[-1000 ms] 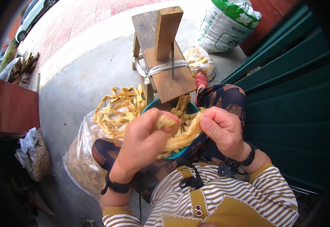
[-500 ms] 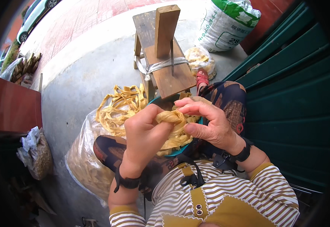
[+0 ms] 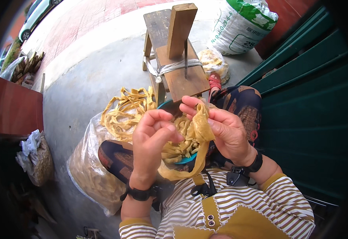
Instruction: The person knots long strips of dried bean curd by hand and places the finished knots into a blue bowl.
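In my right hand (image 3: 232, 137), a flat yellow-tan strip (image 3: 202, 125) is pinched between thumb and fingers, its upper end folded over. The strip hangs down and curves left in a loop beneath my hands. My left hand (image 3: 152, 139) is raised beside it, fingers loosely curled and apart, with nothing visible in them. Below and between the hands, a teal basin (image 3: 186, 160) on my lap side holds a heap of similar yellow strips (image 3: 178, 147), partly hidden by my hands.
A wooden bench (image 3: 188, 81) with an upright block and a thin metal spike stands ahead. More long strips (image 3: 130, 107) lie on a big clear plastic sack (image 3: 96, 171) at left. A smaller bag (image 3: 214, 61) and a white-green sack (image 3: 241, 30) stand beyond; a green door (image 3: 305, 111) borders the right.
My hands have moved apart, and the left has let go of the strip. The right hand has kept the strip, which now hangs in a loose loop.
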`<state>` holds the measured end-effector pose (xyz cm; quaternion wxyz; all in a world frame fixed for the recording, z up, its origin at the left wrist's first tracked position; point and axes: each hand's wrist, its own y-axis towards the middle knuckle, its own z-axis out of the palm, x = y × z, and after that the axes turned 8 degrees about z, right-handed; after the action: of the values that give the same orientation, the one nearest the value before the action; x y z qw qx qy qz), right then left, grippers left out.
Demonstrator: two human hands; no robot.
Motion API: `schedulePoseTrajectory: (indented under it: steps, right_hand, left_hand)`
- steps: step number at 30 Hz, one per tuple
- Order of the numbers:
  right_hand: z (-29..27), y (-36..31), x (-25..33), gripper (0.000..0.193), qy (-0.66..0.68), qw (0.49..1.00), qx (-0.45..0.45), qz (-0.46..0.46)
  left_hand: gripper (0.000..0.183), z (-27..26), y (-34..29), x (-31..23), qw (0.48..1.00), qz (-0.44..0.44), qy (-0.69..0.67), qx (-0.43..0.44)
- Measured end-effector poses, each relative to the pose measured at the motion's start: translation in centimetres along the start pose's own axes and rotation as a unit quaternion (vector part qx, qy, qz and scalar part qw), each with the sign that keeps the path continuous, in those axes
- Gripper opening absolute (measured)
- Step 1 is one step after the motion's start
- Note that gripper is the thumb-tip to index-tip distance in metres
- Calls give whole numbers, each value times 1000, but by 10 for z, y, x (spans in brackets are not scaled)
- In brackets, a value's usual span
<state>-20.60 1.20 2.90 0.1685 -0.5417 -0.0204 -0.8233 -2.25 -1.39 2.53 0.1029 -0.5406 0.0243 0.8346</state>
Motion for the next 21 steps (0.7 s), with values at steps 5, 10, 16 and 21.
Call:
schedulePoseTrajectory:
  steps: [5, 10, 16, 21]
  right_hand:
    - [-2, 5, -11, 27, -291, 949, -79, -88]
    - [1, 4, -9, 32, 14, 1000, -13, -3]
    - [4, -2, -12, 42, 300, 943, 116, 87]
    - [0, -4, -6, 56, 198, 972, 83, 94]
  left_hand:
    - [18, 13, -18, -20, 919, 156, 360, 24]
    - [14, 15, -14, 0, 919, 176, 351, -26]
    - [7, 11, -19, 9, 987, 63, 145, 15]
    - [25, 12, -14, 18, 994, -44, -68, 69]
